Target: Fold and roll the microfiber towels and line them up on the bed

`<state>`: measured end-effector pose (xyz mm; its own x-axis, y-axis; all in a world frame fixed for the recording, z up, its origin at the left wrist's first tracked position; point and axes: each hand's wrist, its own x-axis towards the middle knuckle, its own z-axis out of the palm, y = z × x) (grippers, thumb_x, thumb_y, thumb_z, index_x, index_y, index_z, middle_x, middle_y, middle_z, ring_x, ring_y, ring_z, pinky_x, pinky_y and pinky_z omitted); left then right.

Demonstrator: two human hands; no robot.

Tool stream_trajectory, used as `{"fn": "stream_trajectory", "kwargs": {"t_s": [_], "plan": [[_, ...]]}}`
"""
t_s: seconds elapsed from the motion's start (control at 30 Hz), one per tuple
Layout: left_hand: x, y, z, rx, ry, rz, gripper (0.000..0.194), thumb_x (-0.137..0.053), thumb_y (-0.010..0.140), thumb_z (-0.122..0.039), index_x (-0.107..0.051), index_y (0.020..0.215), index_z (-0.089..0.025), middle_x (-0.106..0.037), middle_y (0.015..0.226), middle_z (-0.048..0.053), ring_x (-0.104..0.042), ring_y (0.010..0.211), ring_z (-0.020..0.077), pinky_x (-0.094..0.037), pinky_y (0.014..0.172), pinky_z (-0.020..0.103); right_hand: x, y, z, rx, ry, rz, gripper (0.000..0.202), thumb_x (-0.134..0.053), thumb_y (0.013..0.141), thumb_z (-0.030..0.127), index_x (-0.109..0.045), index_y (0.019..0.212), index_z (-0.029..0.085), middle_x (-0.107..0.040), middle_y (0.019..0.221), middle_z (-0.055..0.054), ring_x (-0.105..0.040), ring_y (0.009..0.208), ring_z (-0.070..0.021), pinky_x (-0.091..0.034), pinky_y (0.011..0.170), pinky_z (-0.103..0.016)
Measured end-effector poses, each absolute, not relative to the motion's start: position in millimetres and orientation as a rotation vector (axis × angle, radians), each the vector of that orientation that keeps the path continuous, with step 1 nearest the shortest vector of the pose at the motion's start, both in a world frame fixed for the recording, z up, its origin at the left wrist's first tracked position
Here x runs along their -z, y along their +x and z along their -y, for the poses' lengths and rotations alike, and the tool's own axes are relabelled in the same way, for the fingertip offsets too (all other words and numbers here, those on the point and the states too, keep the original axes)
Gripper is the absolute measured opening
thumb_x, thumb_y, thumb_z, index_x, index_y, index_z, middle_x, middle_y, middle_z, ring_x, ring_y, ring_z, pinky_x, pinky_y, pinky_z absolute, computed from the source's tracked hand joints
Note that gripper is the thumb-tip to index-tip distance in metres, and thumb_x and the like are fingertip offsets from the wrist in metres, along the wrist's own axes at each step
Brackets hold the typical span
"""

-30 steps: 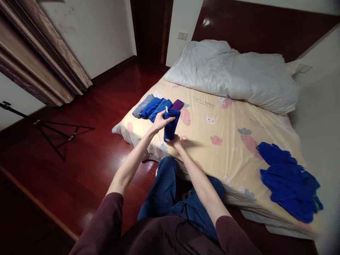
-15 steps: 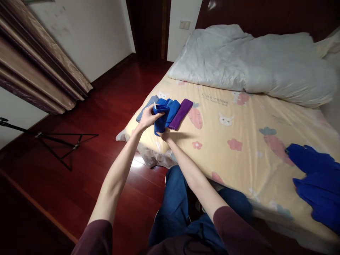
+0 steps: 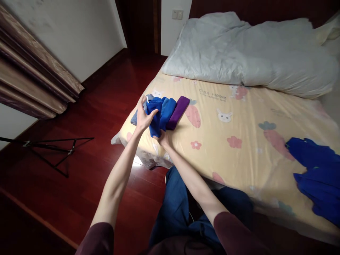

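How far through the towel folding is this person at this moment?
Done: a row of folded towels lies at the bed corner. In hand: left hand and right hand hold a folded blue towel at that row. Left: an unfolded blue pile at the right.

Bedroom in a home.
Bed (image 3: 239,148) with cartoon-print yellow sheet, grey duvet (image 3: 247,53) bunched at dark headboard, red wood floor (image 3: 87,148), beige curtains (image 3: 32,81), wall light switch (image 3: 177,14).
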<state>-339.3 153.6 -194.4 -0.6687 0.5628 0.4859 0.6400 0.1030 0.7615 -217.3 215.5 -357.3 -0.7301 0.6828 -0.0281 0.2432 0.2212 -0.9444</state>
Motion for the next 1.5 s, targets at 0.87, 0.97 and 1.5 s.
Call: {"fn": "stream_trajectory", "kwargs": {"t_s": [0.87, 0.97, 1.5], "plan": [[361.8, -13.1, -61.0, 0.552, -2.122, 2.628, 0.046, -0.043, 0.103, -0.033, -0.065, 0.141, -0.017, -0.033, 0.168, 0.012, -0.024, 0.158, 0.0376, -0.027, 0.124, 0.064, 326.1, 256.7, -189.7, -1.351, -1.412, 1.093, 0.032, -0.077, 0.075, 0.045, -0.074, 0.101, 0.027, -0.074, 0.102, -0.006, -0.073, 0.078, -0.0219, -0.065, 0.067, -0.039], [361.3, -4.7, -59.0, 0.538, -2.088, 2.609, 0.047, -0.041, 0.104, -0.034, -0.066, 0.140, -0.016, -0.035, 0.168, 0.012, -0.026, 0.157, 0.0380, -0.028, 0.124, 0.064, 323.1, 280.4, -198.3, -1.334, -1.404, 0.985, 0.037, -0.079, 0.072, 0.041, -0.074, 0.105, 0.026, -0.071, 0.120, -0.008, -0.075, 0.088, -0.0220, -0.066, 0.069, -0.037], [362.4, 56.6, -48.1, 0.525, -1.958, 2.557, 0.043, -0.043, 0.099, -0.029, -0.071, 0.130, -0.017, -0.049, 0.159, 0.013, -0.032, 0.156, 0.0331, -0.030, 0.125, 0.059, 287.3, 431.1, -362.5, -1.088, -1.354, 0.904, 0.048, -0.069, 0.076, 0.030, -0.069, 0.122, 0.018, -0.060, 0.140, -0.016, -0.072, 0.094, -0.0205, -0.061, 0.085, -0.033]]}}
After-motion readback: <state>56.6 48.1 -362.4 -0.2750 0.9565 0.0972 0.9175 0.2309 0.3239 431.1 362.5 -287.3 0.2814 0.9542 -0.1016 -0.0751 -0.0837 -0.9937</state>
